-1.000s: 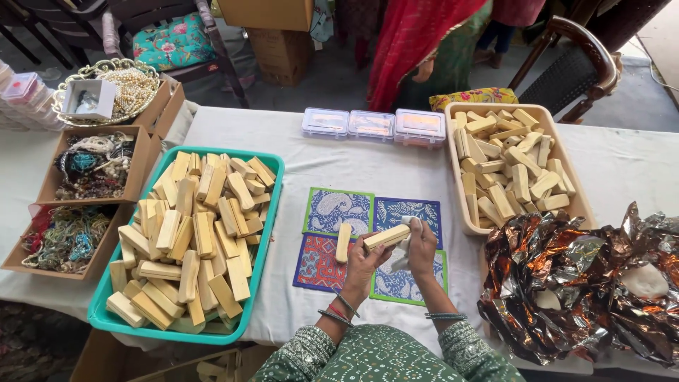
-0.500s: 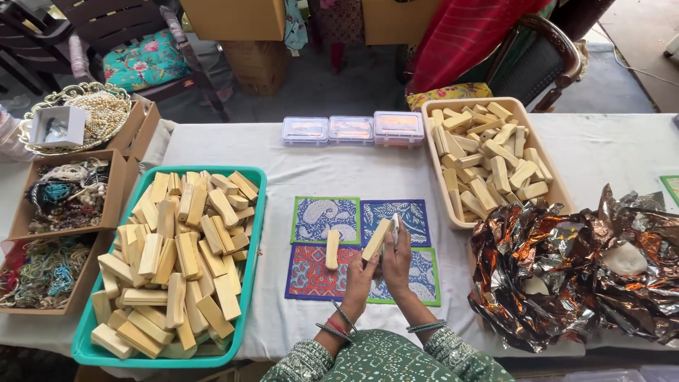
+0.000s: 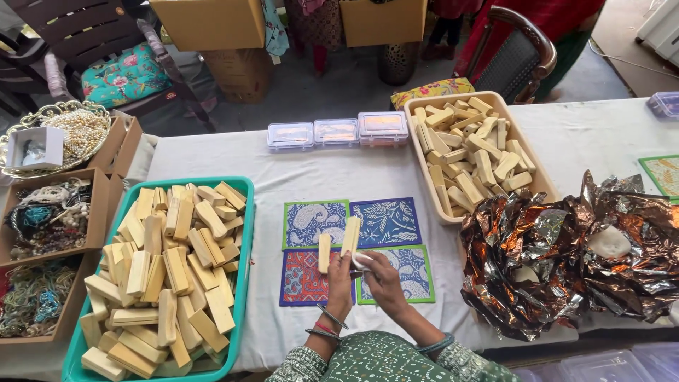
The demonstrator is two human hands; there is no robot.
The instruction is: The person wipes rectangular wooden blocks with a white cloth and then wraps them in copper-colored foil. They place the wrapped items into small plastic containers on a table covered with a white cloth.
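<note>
head view: wooden block (image 3: 351,235) upright above left hand (image 3: 340,284), right hand (image 3: 382,280) alongside

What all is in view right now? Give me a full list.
wooden blocks: many, pale, teal tray at left
wooden blocks: many, pale, beige tray at right
printed mats: four, blue, red, green, table centre
clear boxes: three, table's far edge
foil sheets: crumpled, copper, right
bead boxes: cardboard, far left
loose block: one, on mats
held block: one, upright
left hand: on held block
right hand: holds something white
</note>
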